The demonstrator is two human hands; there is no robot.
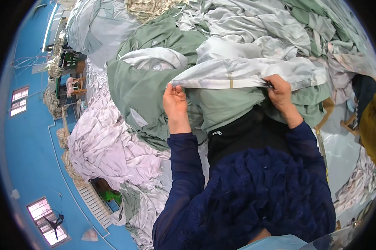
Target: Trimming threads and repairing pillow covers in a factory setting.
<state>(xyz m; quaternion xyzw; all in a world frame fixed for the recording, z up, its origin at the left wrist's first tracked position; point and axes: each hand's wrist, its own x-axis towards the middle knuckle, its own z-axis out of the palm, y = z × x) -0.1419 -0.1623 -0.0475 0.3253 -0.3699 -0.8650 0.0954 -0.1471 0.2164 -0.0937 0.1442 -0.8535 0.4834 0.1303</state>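
Observation:
A pale white patterned cloth [254, 75] with a straight folded edge stretches between my two hands above my lap. My left hand [175, 104] has its fingers curled and pinches the left corner of that edge. My right hand [281, 92] grips the same edge farther right, fingers closed. A small dark bit shows at its fingertips, too little to name. A narrow tan strip [231, 81] crosses the edge between the hands. Sage-green fabric [229, 106] hangs below the edge and spreads over my lap, with more of it bunched left of my left hand.
Large heaps of white and green fabric [254, 25] lie beyond my hands. A pale pinkish-white pile [109, 146] is at the left. Wooden stools [349, 124] stand at the right, near a mustard-coloured cloth [371, 129]. Blue floor or wall [21, 150] fills the far left.

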